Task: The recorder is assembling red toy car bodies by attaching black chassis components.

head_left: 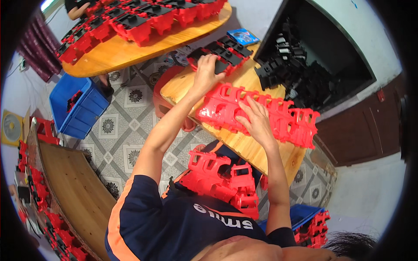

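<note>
The person's left hand [206,69] lay flat, fingers spread, on a short stack of red plastic shells fitted with black plastic inserts [222,54], at about twelve o'clock from the person on the small wooden bench [257,150]; the hand pressed down and was not closed around anything. The right hand [257,122] rested with open fingers on the long row of nested red moulded plastic shells [261,115], which crossed the bench from about eleven to two o'clock. I could count around ten shells in this row, but they overlapped, so the number is not sure. These shells looked light, stiff and thin-walled, probably a little slippery, so I judge it best to take one by its raised rim or side wall. Another loose bunch of the same red shells [222,180], maybe four or five, lay on the person's lap. A black bin of black plastic inserts [296,65], too many to count, stood at one o'clock. One blue plastic crate [76,106] stood on the tiled floor [126,130] at ten o'clock.
</note>
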The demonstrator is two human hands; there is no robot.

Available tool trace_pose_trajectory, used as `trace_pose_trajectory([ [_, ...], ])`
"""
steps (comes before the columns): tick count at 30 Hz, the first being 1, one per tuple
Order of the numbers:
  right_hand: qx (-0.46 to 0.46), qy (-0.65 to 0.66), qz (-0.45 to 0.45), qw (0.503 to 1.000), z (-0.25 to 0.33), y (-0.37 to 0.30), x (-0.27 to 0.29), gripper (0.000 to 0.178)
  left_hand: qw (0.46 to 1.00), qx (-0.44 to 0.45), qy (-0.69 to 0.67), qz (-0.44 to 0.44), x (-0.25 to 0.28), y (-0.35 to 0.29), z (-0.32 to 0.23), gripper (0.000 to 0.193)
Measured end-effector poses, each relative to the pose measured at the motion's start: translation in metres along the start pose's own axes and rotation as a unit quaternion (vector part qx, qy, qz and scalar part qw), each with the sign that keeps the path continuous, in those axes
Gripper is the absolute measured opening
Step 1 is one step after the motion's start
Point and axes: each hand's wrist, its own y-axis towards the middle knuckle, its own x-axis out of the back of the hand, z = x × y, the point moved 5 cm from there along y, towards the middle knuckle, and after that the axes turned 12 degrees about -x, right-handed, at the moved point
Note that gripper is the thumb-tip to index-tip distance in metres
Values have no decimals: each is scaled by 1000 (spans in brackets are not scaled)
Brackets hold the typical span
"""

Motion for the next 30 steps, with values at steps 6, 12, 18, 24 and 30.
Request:
trace_pose_trajectory([
  [6, -34, -10, -41, 999, -11, -9, 4, 48, 975, -82, -120, -170, 146, -15, -99, 66],
  [12, -32, -4, -18, 999, -3, -9, 9, 49, 929, 2, 195, -315, 289, -35, -12, 67],
  [18, -43, 6, -3, 999, -1, -9, 9, 50, 984, 57, 128, -110, 322, 11, 142, 68],
  [24, -8, 78, -88, 993, -12, -11, 25, 49, 914, -188, 322, -158, 313, 29, 137, 69],
  [30, -182, 120, -382, 898, -63, -88, 113, 29, 940, -76, 108, -315, 239, -35, -32, 41],
])
